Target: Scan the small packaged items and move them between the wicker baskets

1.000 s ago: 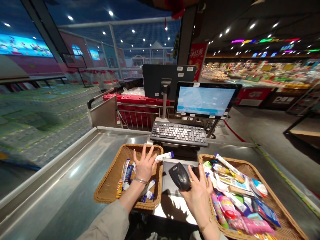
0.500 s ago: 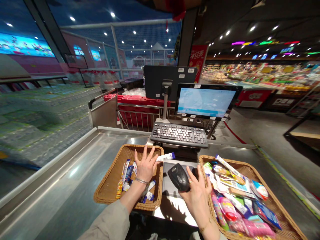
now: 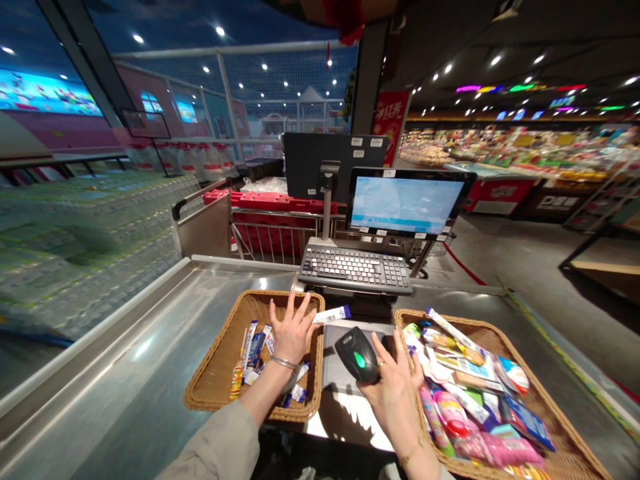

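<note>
- Black handheld barcode scanner, green light glowing, sits over a dark mat between two baskets
- Right hand: fingers closed around the scanner
- Left hand: fingers spread wide above a woven wicker basket of wrapped sticks, labels too small to read
- Second wicker basket holds colourful packets

A woven wicker basket lies left of the flat till keyboard, a second wicker basket right of it. A plastic handheld scanner sits before it, a steel-railed cart behind.

bright ceiling spotlights, glare on steel counter, blurred bottle stacks, warped wide-angle edges
</note>
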`<act>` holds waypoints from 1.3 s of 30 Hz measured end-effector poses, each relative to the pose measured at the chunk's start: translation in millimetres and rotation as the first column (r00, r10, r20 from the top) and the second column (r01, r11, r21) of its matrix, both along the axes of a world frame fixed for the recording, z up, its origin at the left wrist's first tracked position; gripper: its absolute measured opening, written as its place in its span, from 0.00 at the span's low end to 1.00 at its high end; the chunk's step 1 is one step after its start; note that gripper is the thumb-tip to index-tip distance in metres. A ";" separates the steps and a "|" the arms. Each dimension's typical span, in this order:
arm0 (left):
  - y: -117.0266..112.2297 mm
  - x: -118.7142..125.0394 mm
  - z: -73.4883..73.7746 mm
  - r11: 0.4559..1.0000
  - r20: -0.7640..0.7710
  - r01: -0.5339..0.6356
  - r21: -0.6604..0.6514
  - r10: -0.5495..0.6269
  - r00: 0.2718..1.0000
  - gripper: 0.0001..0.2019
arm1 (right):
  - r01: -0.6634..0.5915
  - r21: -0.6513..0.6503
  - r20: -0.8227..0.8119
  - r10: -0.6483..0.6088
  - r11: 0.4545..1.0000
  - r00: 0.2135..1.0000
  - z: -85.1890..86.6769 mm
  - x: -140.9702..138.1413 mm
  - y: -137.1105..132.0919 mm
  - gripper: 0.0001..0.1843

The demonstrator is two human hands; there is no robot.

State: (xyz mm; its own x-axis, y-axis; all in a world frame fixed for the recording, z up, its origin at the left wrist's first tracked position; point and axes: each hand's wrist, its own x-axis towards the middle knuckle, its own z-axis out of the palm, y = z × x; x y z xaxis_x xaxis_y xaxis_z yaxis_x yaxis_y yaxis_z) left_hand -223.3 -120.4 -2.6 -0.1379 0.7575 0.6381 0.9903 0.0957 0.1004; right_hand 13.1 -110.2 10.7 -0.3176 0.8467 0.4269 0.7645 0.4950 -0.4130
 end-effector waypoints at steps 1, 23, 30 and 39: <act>0.4 0.4 0.4 1.000 -0.002 0.000 0.000 0.000 1.000 0.10 | 0.005 0.012 0.018 -0.006 1.000 1.000 -1.0 1.0 0.0 0.13; 37.6 59.9 16.5 0.970 -0.024 0.242 -0.006 -0.242 0.970 0.12 | 0.326 0.041 0.038 -0.327 0.945 0.944 -1.2 55.7 -4.9 0.12; 48.9 89.1 19.4 0.947 -0.036 0.321 -0.003 -0.321 0.946 0.11 | 0.416 0.063 0.048 -0.420 0.907 0.906 -5.7 82.5 -7.1 0.09; 57.5 129.8 17.5 0.925 -0.062 0.378 0.027 -0.376 0.924 0.10 | 0.555 0.118 0.072 -0.565 0.823 0.822 -18.4 121.4 -1.2 0.17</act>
State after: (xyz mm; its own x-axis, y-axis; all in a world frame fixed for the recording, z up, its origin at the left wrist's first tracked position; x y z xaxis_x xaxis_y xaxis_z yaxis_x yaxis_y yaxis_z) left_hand -93.6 -62.9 14.8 0.1892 0.7222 0.6653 0.9565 -0.2887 0.0414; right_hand 134.6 -111.4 -7.7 0.1552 0.8519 0.5001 0.9552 -0.0003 -0.2959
